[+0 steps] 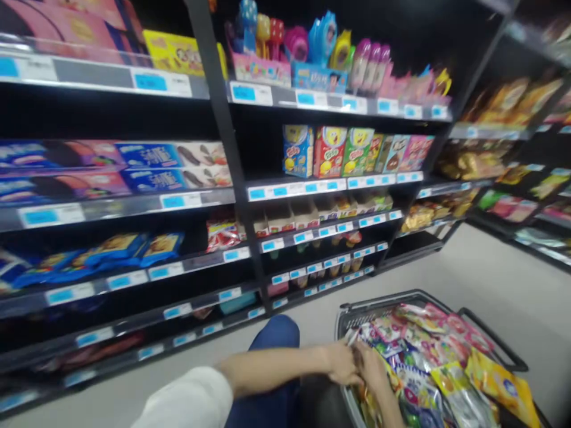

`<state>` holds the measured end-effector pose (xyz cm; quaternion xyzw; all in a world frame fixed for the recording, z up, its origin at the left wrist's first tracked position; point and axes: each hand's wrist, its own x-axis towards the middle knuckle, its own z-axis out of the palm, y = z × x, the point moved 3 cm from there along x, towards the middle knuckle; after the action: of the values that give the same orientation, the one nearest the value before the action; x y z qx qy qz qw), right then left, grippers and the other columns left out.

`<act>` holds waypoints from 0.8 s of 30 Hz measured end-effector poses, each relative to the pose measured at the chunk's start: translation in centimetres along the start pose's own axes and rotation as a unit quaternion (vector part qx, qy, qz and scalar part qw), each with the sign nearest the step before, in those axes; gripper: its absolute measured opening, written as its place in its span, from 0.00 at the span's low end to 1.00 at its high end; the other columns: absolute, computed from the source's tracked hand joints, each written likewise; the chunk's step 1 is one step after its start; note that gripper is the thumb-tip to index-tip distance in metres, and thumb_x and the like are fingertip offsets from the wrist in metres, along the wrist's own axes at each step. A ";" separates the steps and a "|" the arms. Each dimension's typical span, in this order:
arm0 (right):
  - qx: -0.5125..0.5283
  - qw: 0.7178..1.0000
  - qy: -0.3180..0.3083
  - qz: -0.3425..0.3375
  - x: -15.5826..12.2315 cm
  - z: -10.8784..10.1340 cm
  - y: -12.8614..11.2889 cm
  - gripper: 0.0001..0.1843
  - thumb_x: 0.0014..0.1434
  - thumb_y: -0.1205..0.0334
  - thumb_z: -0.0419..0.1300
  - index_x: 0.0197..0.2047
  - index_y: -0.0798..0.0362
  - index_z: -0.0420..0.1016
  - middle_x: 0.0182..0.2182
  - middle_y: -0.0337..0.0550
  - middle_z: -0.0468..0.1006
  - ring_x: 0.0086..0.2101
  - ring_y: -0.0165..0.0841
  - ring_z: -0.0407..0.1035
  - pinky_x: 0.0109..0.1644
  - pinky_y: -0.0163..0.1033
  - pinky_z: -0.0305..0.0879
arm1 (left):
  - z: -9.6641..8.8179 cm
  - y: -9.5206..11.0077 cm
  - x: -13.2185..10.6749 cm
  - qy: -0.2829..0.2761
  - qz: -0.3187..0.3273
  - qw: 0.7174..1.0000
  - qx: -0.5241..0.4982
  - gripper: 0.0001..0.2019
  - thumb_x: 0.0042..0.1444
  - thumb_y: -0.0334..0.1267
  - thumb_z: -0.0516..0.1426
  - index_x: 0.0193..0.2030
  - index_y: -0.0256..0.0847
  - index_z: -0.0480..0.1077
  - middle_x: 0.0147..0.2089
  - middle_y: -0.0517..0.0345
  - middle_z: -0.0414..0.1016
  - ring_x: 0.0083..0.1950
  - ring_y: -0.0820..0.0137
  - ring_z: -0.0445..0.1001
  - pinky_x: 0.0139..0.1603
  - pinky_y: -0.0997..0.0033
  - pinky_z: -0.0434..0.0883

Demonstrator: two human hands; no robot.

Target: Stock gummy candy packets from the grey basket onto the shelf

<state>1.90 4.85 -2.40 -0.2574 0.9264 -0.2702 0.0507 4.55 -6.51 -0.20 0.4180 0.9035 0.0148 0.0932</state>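
Observation:
My left hand (342,364) reaches across from a white sleeve to the near left side of a grey shopping basket (377,302). Its fingers look curled. Right beside it is my right hand (371,364), also with bent fingers, over the packets inside the rim. The two hands meet around something small and dark that blur and the fingers hide. Heaped in the basket are shiny snack bags, among them a yellow bag (502,383), a yellow and silver bag (461,392) and a white and purple bag (417,380).
Dark shelves (214,113) with price labels run along the left and ahead. They hold blue cookie packs (149,154), cartoon-printed boxes (332,151) and colourful toy-shaped candy (323,38). More shelves stand at the right beyond the pale floor (482,267). My blue-trousered knee (276,333) is beside the basket.

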 end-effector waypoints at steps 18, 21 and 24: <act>-0.019 0.999 -0.031 -0.024 -1.8 3.1 3.0 0.21 0.70 0.64 0.45 0.51 0.57 0.80 0.51 0.55 0.81 0.50 0.42 0.76 0.56 0.43 0.67 | 1.5 4.2 -8.2 0.117 0.120 0.983 0.078 0.27 0.58 0.45 0.64 0.61 0.30 0.72 0.57 0.38 0.73 0.61 0.53 0.70 0.74 0.47 0.57; -0.014 0.999 -0.039 -0.023 -2.6 3.1 2.9 0.19 0.72 0.59 0.50 0.53 0.55 0.80 0.50 0.53 0.82 0.46 0.42 0.77 0.54 0.43 0.69 | 1.5 5.0 -7.8 0.095 0.113 0.985 0.089 0.21 0.59 0.40 0.62 0.58 0.36 0.74 0.54 0.43 0.75 0.58 0.57 0.71 0.69 0.52 0.64; -0.011 0.998 -0.051 -0.019 -3.6 3.0 2.4 0.16 0.70 0.60 0.56 0.54 0.56 0.80 0.49 0.52 0.83 0.45 0.41 0.78 0.53 0.41 0.70 | 2.3 7.7 -6.1 0.064 0.070 0.991 0.093 0.13 0.60 0.34 0.60 0.51 0.40 0.79 0.52 0.41 0.78 0.55 0.55 0.74 0.58 0.52 0.71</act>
<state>4.64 6.97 -6.42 -0.2886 0.9205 -0.2473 0.0901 14.62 -6.27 -0.67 0.4849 0.8738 -0.0363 -0.0058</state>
